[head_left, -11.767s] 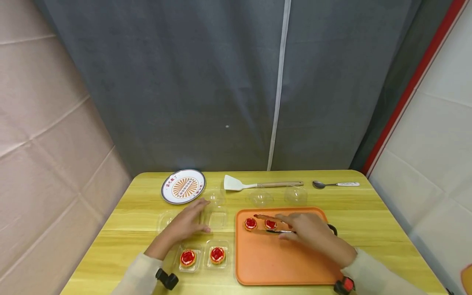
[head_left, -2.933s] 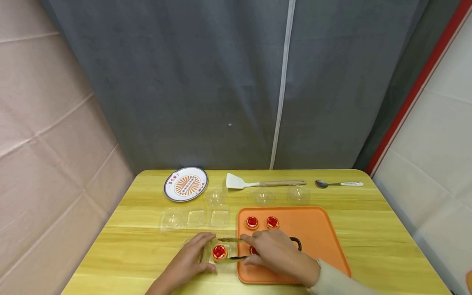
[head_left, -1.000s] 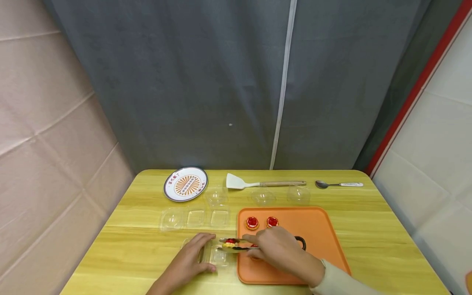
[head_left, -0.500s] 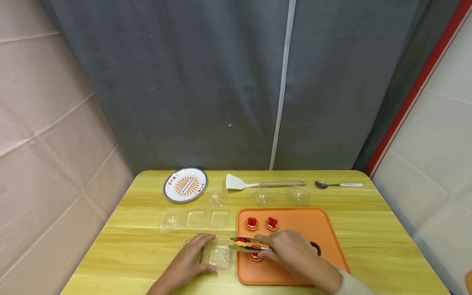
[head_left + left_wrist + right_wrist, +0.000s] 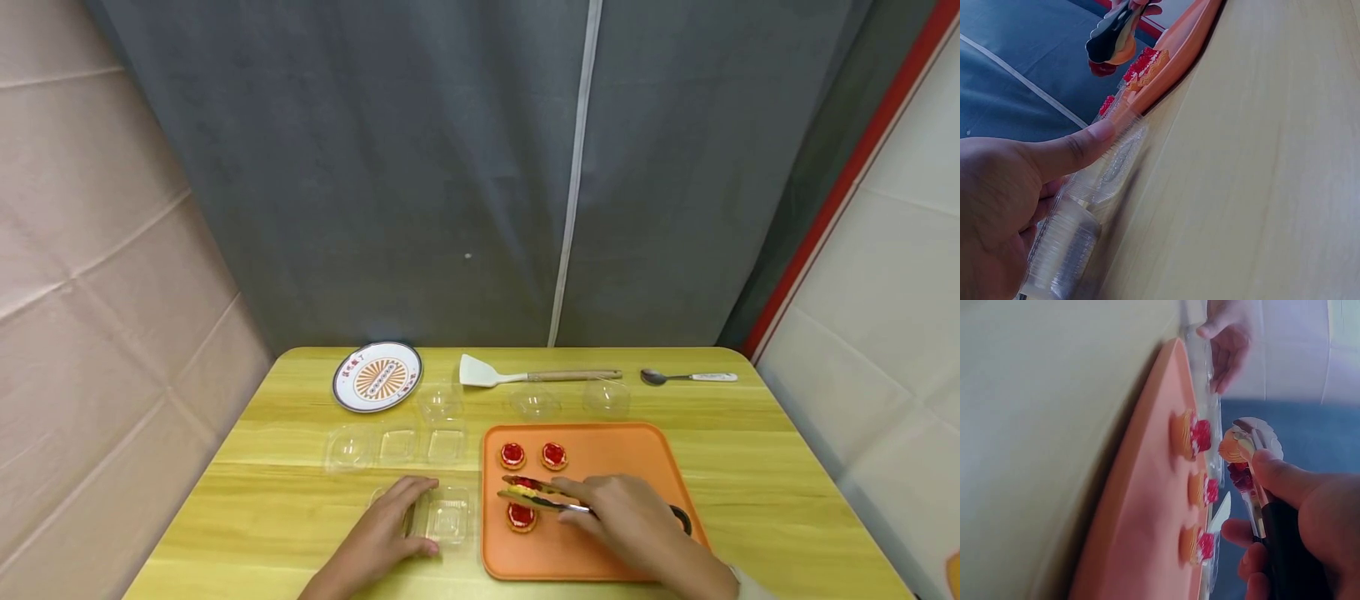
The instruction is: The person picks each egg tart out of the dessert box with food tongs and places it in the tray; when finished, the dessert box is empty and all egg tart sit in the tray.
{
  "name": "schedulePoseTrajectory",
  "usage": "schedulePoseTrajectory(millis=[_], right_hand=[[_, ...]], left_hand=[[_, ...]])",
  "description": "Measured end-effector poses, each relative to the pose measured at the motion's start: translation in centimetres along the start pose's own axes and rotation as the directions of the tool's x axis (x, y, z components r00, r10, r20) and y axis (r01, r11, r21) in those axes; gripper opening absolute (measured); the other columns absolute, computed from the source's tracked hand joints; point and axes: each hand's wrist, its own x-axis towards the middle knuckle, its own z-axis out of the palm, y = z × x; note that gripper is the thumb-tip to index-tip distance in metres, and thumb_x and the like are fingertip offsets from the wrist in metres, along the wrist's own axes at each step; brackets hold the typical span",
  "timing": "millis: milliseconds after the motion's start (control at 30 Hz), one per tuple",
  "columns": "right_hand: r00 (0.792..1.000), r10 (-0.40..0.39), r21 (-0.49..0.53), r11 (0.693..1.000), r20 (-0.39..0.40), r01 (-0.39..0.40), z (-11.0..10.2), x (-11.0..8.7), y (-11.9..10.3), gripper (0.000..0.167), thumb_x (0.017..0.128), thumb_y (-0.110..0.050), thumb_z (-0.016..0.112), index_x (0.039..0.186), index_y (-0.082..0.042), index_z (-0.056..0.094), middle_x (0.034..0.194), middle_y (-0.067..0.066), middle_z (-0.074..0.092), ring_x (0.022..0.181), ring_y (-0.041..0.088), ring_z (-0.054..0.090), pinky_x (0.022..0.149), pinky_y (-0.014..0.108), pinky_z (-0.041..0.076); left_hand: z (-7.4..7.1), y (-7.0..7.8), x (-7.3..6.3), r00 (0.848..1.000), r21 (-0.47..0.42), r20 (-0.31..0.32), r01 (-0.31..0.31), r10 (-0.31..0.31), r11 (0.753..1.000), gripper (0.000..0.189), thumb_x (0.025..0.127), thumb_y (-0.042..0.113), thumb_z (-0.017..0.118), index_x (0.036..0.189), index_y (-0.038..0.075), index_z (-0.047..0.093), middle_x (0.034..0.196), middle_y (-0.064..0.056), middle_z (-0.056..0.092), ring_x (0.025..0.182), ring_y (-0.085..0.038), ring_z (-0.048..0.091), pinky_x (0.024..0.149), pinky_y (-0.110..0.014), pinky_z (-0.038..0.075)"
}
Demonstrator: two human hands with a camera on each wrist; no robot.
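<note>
My right hand (image 5: 626, 517) grips metal tongs (image 5: 551, 504) with black handles. Between the tongs' ends is a red-topped tart (image 5: 1232, 449), tipped on its side above the orange tray (image 5: 585, 554). Below it a second tart (image 5: 521, 518) sits upright on the tray. Two more tarts, a left one (image 5: 512, 455) and a right one (image 5: 554, 455), stand farther back. My left hand (image 5: 382, 529) holds a clear plastic container (image 5: 448, 517) left of the tray, thumb on its edge (image 5: 1100, 131). The hand covers part of a neighbouring clear compartment (image 5: 1063, 250).
Behind lie several clear plastic pieces, including a domed lid (image 5: 349, 450) and a square container (image 5: 446, 442). A patterned plate (image 5: 378, 377), a white spatula (image 5: 480, 372) and a spoon (image 5: 654, 377) line the table's back. A grey curtain (image 5: 375, 167) hangs behind.
The tart from the clear container is now in the tongs; my right hand has carried it right, over the tray. My left hand has stayed put over the last few seconds.
</note>
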Motion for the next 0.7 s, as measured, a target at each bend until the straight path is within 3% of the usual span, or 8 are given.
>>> schedulePoseTrajectory(millis=[100,267,500,700], right_hand=[[1.000,0.016,-0.018,1.000,-0.011,-0.016,-0.1,-0.7,0.5,0.039,0.094,-0.048,0.069,0.126,-0.028,0.075,0.083,-0.017,0.070,0.064,-0.005,0.050,0.054,0.024,0.044],[0.998,0.066,-0.029,0.997,0.016,-0.066,-0.3,-1.5,1.1,0.040,0.094,-0.050,0.068,0.127,-0.028,0.074,0.083,-0.017,0.068,0.064,-0.005,0.048,0.056,0.026,0.043],[0.992,0.119,-0.008,0.993,0.045,-0.119,-0.1,-2.7,2.0,0.045,0.095,-0.055,0.065,0.129,-0.028,0.073,0.075,-0.024,0.058,0.061,-0.005,0.043,0.055,0.023,0.039],[0.982,0.179,-0.035,0.983,0.054,-0.178,0.2,-3.6,2.8,0.047,0.094,-0.059,0.064,0.128,-0.028,0.074,0.090,-0.020,0.070,0.072,-0.004,0.059,0.060,0.026,0.050]], left_hand=[[0.0,0.0,0.0,1.000,0.001,0.002,0.001,-0.001,1.000,0.087,0.074,0.052,0.084,0.146,0.013,0.055,0.141,0.007,0.057,0.129,-0.023,0.057,0.106,-0.051,0.049],[0.0,0.0,0.0,1.000,0.001,0.011,0.002,-0.002,1.000,0.088,0.074,0.053,0.083,0.147,0.013,0.054,0.142,0.006,0.057,0.129,-0.024,0.057,0.106,-0.052,0.050],[0.0,0.0,0.0,1.000,0.007,0.010,-0.005,0.004,1.000,0.088,0.074,0.053,0.082,0.147,0.013,0.054,0.142,0.005,0.057,0.129,-0.025,0.057,0.106,-0.052,0.050],[0.0,-0.1,-0.1,1.000,0.003,0.008,-0.009,0.009,1.000,0.087,0.074,0.053,0.082,0.147,0.013,0.054,0.142,0.005,0.056,0.129,-0.025,0.057,0.105,-0.052,0.050]])
